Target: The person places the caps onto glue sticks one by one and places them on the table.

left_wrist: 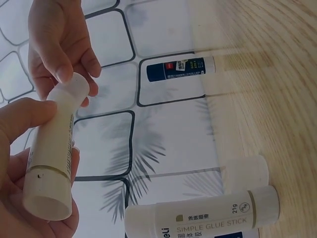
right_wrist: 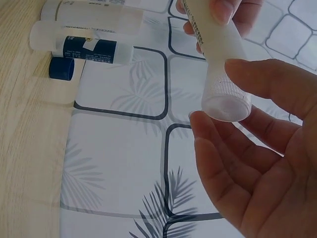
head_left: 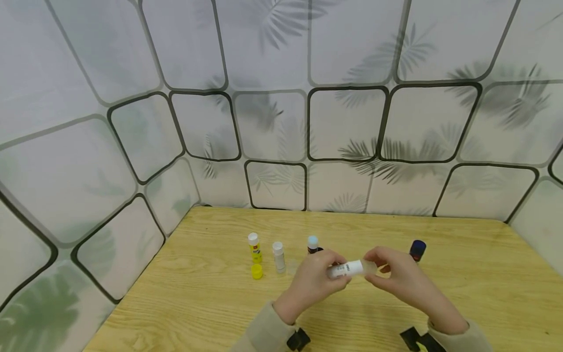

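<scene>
My left hand [head_left: 314, 275] grips a white glue stick [head_left: 345, 269] round its body, lying nearly level above the table. The label is partly hidden by the fingers. At the stick's other end is a frosted, ribbed cap [right_wrist: 227, 101]. My right hand [head_left: 402, 278] holds this cap, with the thumb against its side and the other fingers curved around beneath. Behind my left hand stand a second white glue stick [head_left: 279, 256] and a blue glue stick [head_left: 313, 243], its lower part hidden. A navy-capped glue stick [left_wrist: 179, 69] stands beyond my right hand.
A yellow glue stick [head_left: 254, 248] stands at the left, its yellow cap [head_left: 257, 271] in front. One frosted loose cap [left_wrist: 248, 173] sits beside the second white stick. Near the blue stick is a navy cap [right_wrist: 62, 68]. Patterned cloth [head_left: 272, 127] rises behind the wooden table [head_left: 176, 303].
</scene>
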Available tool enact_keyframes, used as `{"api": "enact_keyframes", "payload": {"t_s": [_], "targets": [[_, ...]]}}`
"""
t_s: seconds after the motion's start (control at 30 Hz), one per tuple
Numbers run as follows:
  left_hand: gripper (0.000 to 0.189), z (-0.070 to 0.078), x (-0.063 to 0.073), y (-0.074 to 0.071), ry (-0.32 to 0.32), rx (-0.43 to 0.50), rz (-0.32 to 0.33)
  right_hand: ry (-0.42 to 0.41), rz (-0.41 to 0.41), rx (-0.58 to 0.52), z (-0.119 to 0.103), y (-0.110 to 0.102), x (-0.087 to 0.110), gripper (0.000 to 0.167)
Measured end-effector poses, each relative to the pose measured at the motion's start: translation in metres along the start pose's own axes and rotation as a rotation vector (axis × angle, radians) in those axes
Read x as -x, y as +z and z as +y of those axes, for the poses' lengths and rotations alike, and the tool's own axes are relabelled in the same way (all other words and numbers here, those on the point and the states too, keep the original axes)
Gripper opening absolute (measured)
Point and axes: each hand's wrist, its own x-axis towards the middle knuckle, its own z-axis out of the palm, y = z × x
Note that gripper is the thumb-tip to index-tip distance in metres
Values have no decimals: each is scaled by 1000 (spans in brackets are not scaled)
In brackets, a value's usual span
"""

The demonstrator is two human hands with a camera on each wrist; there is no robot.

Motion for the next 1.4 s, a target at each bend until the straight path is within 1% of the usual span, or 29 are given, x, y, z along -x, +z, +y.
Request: {"api": "enact_keyframes", "payload": {"t_s": [0.13, 0.3, 0.4, 0.6, 0.83, 1.07, 1.4], "targets": [[20, 0, 0, 0, 7, -6, 6, -1, 11, -4, 0, -1, 0, 23], [20, 0, 0, 0, -1, -12, -4, 10, 29, -28, -1, -2, 1, 25], [21, 0, 0, 0, -3, -20, -7, 19, 26, -39, -1, -2, 1, 25], [21, -1, 1, 1, 3, -27, -7, 10, 20, -43, 0, -3, 2, 25], [22, -1, 1, 1, 3, -13, -24, 7, 4, -49, 0, -4, 2, 24], [22, 0, 1, 1, 5, -6, -26, 7, -18, -62, -2, -3, 2, 21], [22, -1, 1, 2, 15, -6, -30, -26, -7, -52, -5, -2, 2, 20]]}}
